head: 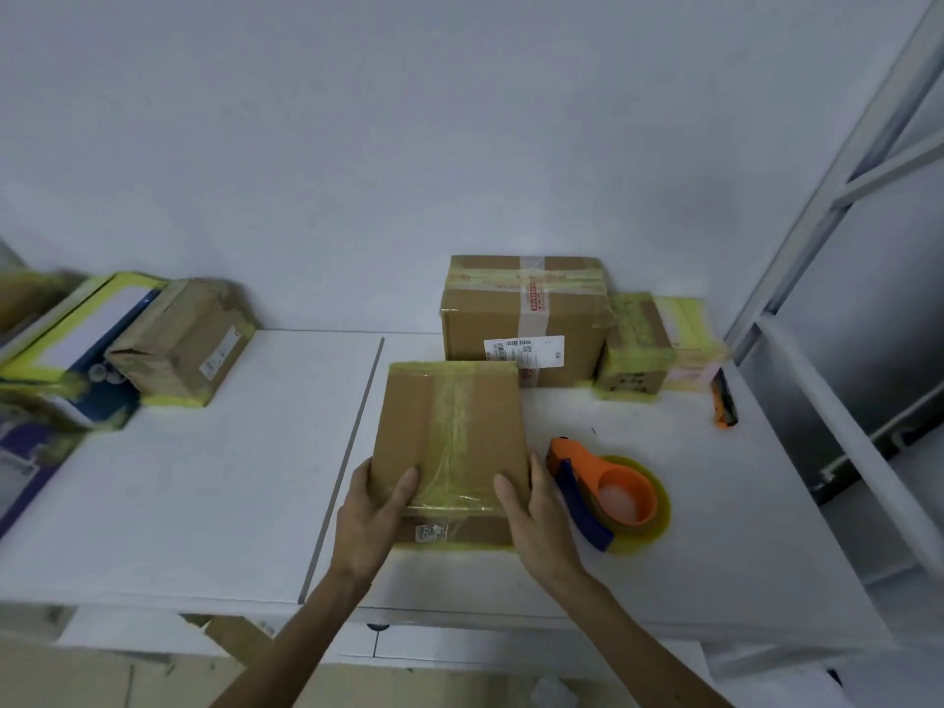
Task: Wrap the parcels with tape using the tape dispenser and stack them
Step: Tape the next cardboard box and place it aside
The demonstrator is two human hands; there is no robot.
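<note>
Observations logged from my remote station, with the tape dispenser (605, 490) as reference.

The parcel (449, 442) sat just left of the dispenser, over the white table (204, 477). I could not tell whether its base rested on the surface or was lifted. The left hand (375, 508) gripped its near left corner and the right hand (536, 508) its near right corner. Both thumbs lay on the top face. The dispenser lay on its side, unheld, just beside the right hand.

Risks, in my judgement:
- The yellowish tape down the parcel's top looked wrinkled, with loose film at the near edge. It could lift or snag on a thumb in handling.
- The taped faces looked slick, so a parcel set on the large box (521, 319) beyond the dispenser could slide off if placed off-centre.
- The right wrist was near enough to the dispenser to knock it when the parcel swings away.

Containers: every carton was closed and taped, including the small parcel (636, 350) beyond the dispenser, beside the large box, and the wrapped parcels (179, 339) well to the dispenser's left. No contents were visible, so none are reported.
</note>
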